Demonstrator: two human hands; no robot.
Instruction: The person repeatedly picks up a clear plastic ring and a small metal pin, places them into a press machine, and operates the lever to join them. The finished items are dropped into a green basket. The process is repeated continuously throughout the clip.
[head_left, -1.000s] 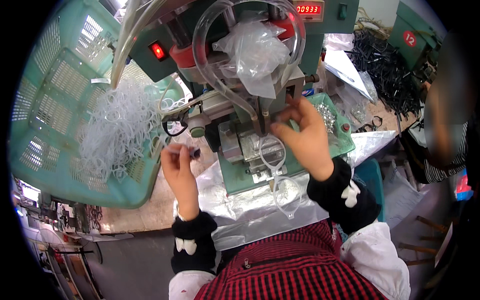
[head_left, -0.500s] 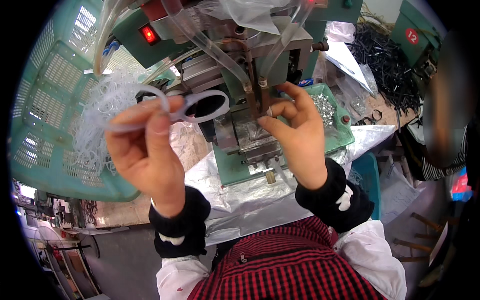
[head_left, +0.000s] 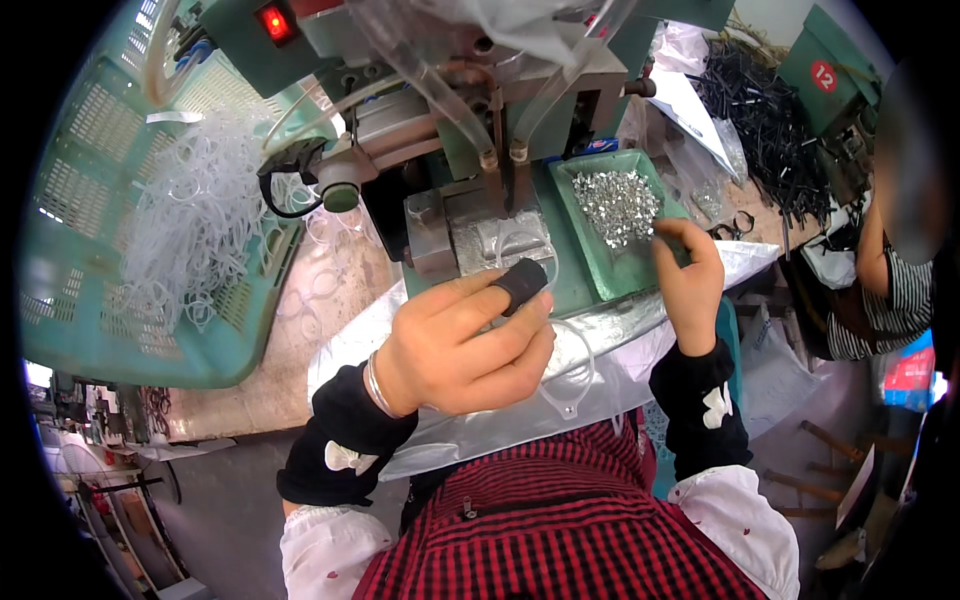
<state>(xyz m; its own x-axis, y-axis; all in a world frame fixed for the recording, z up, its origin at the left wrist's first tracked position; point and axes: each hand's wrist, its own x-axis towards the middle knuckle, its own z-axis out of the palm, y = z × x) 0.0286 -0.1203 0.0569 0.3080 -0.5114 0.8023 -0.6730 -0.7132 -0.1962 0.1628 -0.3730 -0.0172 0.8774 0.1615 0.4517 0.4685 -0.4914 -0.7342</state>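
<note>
My left hand [head_left: 465, 345] grips a clear plastic eyeglass frame [head_left: 590, 372] just in front of the machine's metal fixture [head_left: 478, 240]. One rim of the frame lies over the fixture; the other hangs below my fingers. A black sleeve [head_left: 522, 284] covers one of my left fingers. My right hand [head_left: 692, 285] is at the right side of a green tray [head_left: 603, 278], its thumb and forefinger brought close together beside a pile of tiny silver metal parts [head_left: 612, 205]. Whatever is between those fingertips is too small to make out.
Clear tubes [head_left: 545, 105] run down the green machine [head_left: 455, 165] above the fixture. At left, a green basket [head_left: 225, 365] holds many clear frames [head_left: 190, 215]. Black strips [head_left: 770, 130] are heaped at the back right. Another person's arm [head_left: 872, 245] is at far right.
My left hand has moved right and down, bringing the eyeglass frame to the fixture. My right hand has left the fixture and gone right to the tray of metal parts.
</note>
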